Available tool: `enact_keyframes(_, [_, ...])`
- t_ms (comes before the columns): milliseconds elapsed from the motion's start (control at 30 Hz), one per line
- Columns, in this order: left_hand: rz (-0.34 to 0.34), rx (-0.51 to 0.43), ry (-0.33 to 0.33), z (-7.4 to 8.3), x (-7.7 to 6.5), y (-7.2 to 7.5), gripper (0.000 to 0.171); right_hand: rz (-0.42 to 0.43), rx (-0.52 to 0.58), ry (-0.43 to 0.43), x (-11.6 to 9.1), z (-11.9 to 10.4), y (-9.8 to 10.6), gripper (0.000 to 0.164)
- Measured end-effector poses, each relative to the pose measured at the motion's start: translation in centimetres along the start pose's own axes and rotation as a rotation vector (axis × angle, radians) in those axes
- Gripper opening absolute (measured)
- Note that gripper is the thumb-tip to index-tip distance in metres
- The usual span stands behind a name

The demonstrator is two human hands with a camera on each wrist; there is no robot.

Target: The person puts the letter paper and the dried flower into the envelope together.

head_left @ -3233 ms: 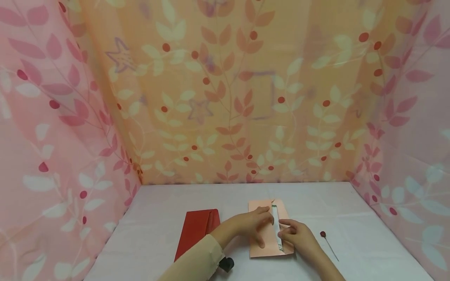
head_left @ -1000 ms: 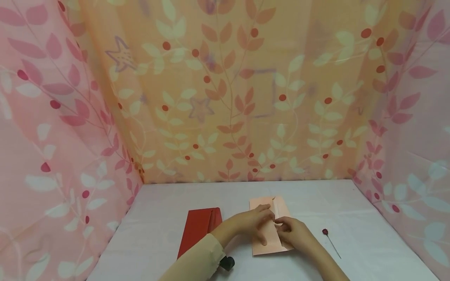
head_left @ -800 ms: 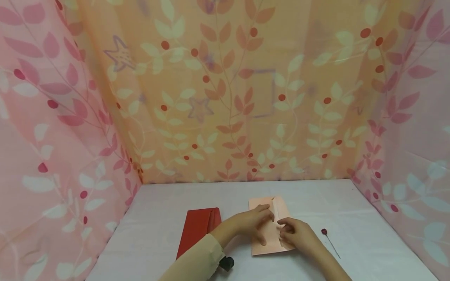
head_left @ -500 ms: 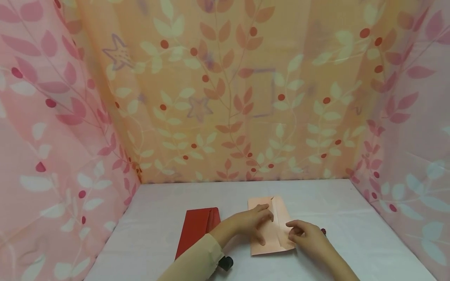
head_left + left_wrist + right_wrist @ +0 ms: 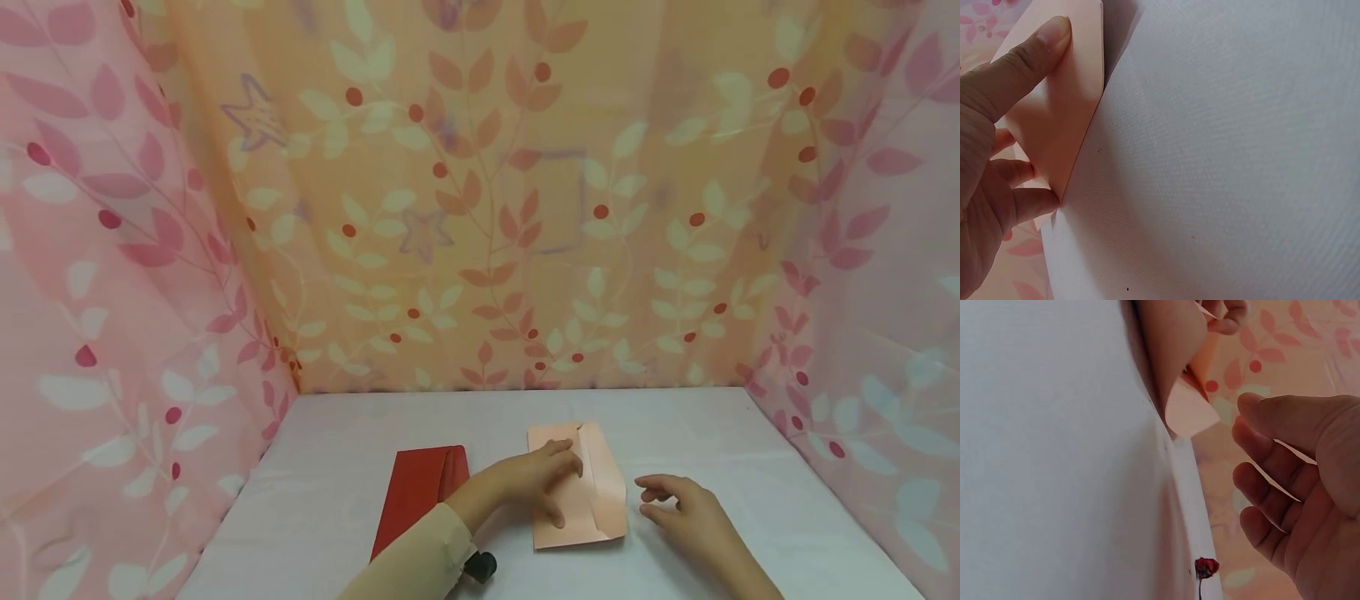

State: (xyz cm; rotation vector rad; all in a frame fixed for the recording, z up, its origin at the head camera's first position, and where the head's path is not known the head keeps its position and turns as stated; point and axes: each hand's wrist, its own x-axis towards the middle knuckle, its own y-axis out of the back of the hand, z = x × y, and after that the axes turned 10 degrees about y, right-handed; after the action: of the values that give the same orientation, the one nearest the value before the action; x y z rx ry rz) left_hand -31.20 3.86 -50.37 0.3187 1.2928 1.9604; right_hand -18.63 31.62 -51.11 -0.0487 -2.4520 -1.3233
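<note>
A pale peach paper envelope (image 5: 609, 500) lies on the white table, its flap unfolded toward the right. My left hand (image 5: 543, 482) rests on it with fingers spread, and the left wrist view shows the thumb (image 5: 1054, 37) flat on the envelope's paper. Just right of the flap, my right hand (image 5: 686, 508) is held apart from it, fingers loosely bent and holding nothing. In the right wrist view the flap (image 5: 1190, 412) sticks up near those fingers. A dried red rosebud (image 5: 1206, 567) on a thin stem appears there too; in the head view my right hand and forearm hide it.
A red envelope (image 5: 416, 492) lies left of the peach one, partly under my left forearm. A small black object (image 5: 482, 567) shows beside the left sleeve. Patterned cloth (image 5: 480, 250) stands behind the white table (image 5: 360, 417) and on both sides.
My right hand has drawn back rightward from the envelope. The white paper seen earlier in its opening no longer shows. My left hand has stayed in place. The rosebud has become hidden in the head view.
</note>
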Motion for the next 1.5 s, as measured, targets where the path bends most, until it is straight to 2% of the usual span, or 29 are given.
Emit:
enact_keyframes(200, [0.005,0.005,-0.014,0.2,0.0,-0.1,0.068,0.131,-0.062,0.127,-0.7,1.0,1.1,0.034])
enact_keyframes(267, [0.010,0.016,-0.024,0.1,0.1,-0.1,0.068,0.159,-0.080,0.145,-0.8,1.4,1.3,0.035])
enact_keyframes(367, [0.020,0.038,-0.039,0.0,0.2,-0.2,0.068,0.157,-0.105,0.141,-0.8,1.9,1.6,0.036])
enact_keyframes(533, [0.030,0.064,-0.058,-0.3,0.4,-0.3,0.070,0.110,-0.126,0.086,-1.0,2.3,2.1,0.040])
enact_keyframes(733, [0.025,0.057,-0.044,-0.3,0.3,-0.3,0.069,0.079,-0.112,0.025,-1.4,2.8,3.1,0.045])
enact_keyframes(1100, [0.027,0.061,-0.042,-0.1,0.1,-0.2,0.068,-0.058,-0.059,-0.138,-2.1,4.6,4.5,0.064])
enact_keyframes(1267, [0.025,0.056,-0.032,0.0,0.0,-0.1,0.068,-0.133,-0.059,-0.190,-2.4,5.5,4.4,0.072])
enact_keyframes(1500, [0.021,0.061,-0.032,0.1,0.0,-0.2,0.067,-0.163,-0.043,-0.257,-2.7,6.1,3.6,0.068])
